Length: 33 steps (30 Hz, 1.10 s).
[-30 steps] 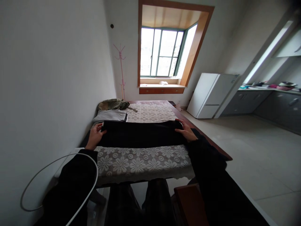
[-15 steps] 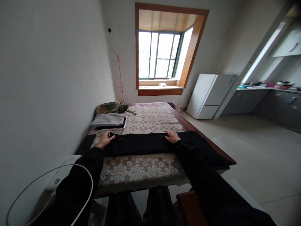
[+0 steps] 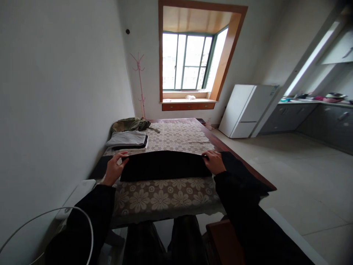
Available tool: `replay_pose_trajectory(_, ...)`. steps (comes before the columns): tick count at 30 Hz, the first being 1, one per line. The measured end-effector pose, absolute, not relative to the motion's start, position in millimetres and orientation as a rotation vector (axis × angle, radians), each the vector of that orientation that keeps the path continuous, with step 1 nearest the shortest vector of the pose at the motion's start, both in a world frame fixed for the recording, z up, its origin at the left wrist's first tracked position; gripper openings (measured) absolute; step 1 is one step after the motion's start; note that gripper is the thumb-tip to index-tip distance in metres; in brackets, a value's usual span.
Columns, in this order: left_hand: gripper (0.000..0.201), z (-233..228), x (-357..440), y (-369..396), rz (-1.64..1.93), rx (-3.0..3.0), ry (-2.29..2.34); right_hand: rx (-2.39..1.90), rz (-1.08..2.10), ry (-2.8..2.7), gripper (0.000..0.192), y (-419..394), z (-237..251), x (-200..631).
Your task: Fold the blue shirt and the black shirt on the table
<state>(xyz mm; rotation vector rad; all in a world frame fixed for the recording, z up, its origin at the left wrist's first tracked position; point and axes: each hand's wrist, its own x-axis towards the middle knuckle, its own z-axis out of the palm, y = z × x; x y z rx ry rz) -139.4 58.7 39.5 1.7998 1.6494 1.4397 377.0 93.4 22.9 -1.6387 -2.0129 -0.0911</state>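
Observation:
A folded black garment [image 3: 165, 166] lies lengthwise across the near part of the table, its far edge raised in a slight bow. My left hand [image 3: 114, 167] pinches its far left corner between thumb and fingers. Farther right, my right hand [image 3: 214, 161] grips the same far edge, fingers closed on the cloth. More dark cloth [image 3: 242, 175] spreads past my right wrist toward the table's right edge; whether it belongs to the same garment I cannot tell. Under it all is a floral lace tablecloth [image 3: 162, 198].
Beyond my left hand sits a stack of folded clothes [image 3: 128, 139], with a camouflage-patterned cloth item [image 3: 128, 125] behind it. A white cable [image 3: 91, 228] loops at lower left. The wall borders the table's left side. A wooden stool [image 3: 224, 241] stands at lower right, a fridge [image 3: 248, 110] farther off.
Both hands have closed on the garment's far edge and lifted it slightly. My right hand has shifted right, and my left hand a little left.

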Motion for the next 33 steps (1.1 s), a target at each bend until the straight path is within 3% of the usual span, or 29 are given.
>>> replay_pose_trajectory(8,0.021,42.2,-138.2,-99.4,1.417,1.526,1.536,-1.486,0.055,-1.981,0.017,-63.4,-9.2,419.4)
replay_pose_trajectory(15,0.007,-9.3,-152.6,-144.4,1.119,1.76,1.506,-1.447,0.329,-2.077,0.017,-113.2,-38.0,419.6)
replay_pose_trajectory(20,0.014,-2.2,-141.2,-134.6,1.138,1.781,1.597,-1.414,0.568,-2.011,0.014,-94.4,-7.7,409.0)
replay_pose_trajectory(25,0.022,22.6,-109.3,-106.1,0.919,1.84,1.564,-1.492,0.505,-1.993,0.021,-32.0,6.0,397.3)
replay_pose_trajectory(29,0.028,29.6,-100.9,-83.2,0.808,1.933,1.549,-1.564,0.46,-2.043,0.042,32.4,-6.3,394.9)
replay_pose_trajectory(33,0.059,26.3,-99.6,-65.3,0.714,2.168,1.576,-1.739,0.352,-2.006,0.06,87.2,-19.3,390.2)
